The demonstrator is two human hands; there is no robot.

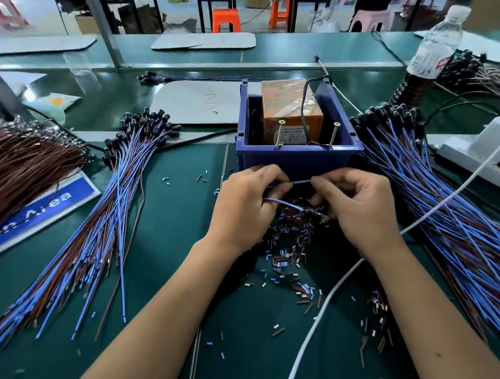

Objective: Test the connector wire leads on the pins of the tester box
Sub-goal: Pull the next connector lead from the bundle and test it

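Blue wire [300,182] runs left-right between our hands, left hand [242,209] and right hand [358,209] both pinching it; the pins [280,133] stand just beyond, in the box [297,160].

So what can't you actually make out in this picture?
- Head view: the connector is mostly hidden behind the right hand.
- The label on the orange tester box is too small to read.
- The blue sign is partly covered by brown wires.
- The left hand hides the wire lead ends.
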